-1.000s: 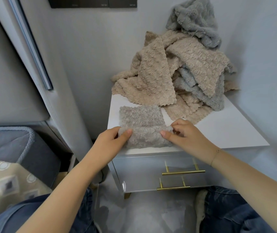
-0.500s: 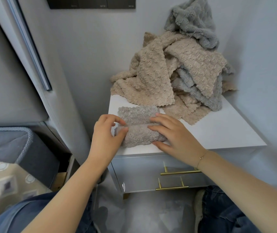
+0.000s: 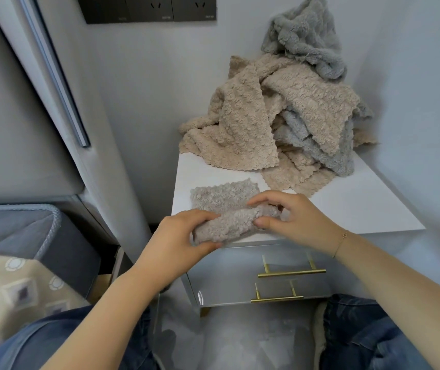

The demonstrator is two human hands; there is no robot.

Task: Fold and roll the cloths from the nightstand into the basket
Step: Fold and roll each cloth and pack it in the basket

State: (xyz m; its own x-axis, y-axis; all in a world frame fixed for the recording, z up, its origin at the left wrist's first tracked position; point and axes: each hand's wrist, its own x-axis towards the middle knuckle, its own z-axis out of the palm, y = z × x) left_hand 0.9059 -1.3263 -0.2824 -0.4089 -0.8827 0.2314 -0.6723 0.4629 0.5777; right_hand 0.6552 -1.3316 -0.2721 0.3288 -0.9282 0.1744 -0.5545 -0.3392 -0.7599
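Behind, cloth heap (image 3: 274, 124) crowding nightstand (image 3: 347, 209) beyond half-rolled cloth (image 3: 229, 209).

Bare tabletop (image 3: 347, 206) open to the right of the hands; heaped cloths (image 3: 274, 121) blocking the back, walls closing both sides, basket (image 3: 45, 231) low at left.

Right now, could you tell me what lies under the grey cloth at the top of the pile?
Under the grey cloth lie beige cloths and another grey one on the nightstand. Anything deeper in the pile is covered.
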